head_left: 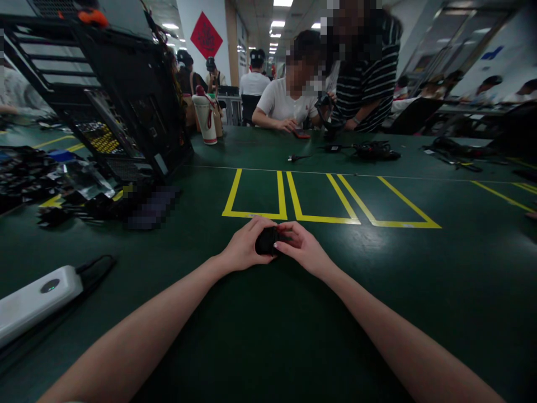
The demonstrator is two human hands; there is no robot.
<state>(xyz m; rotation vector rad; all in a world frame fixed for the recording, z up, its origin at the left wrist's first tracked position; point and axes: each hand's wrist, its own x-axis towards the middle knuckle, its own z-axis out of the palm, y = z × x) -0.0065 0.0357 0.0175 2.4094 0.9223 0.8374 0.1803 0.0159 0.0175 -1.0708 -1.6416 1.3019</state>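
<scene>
Between my two hands, over the green table (268, 313), is a small black object (265, 242), dark and partly covered by fingers, so its kind does not show. My left hand (244, 244) wraps around its left side, thumb below and fingers on top. From the right, my right hand (305, 248) grips the same object, its thumb on the face and fingers curled behind. Just beyond the hands lie rectangles of yellow tape (255, 215) stuck to the table top.
At left stands a black computer case (121, 106), with dark parts (100, 201) piled beside it. A white device with a cable (50, 286) lies near left. Across the table are a paper cup (205, 120), a coiled black cable (375, 150) and two people (289, 101).
</scene>
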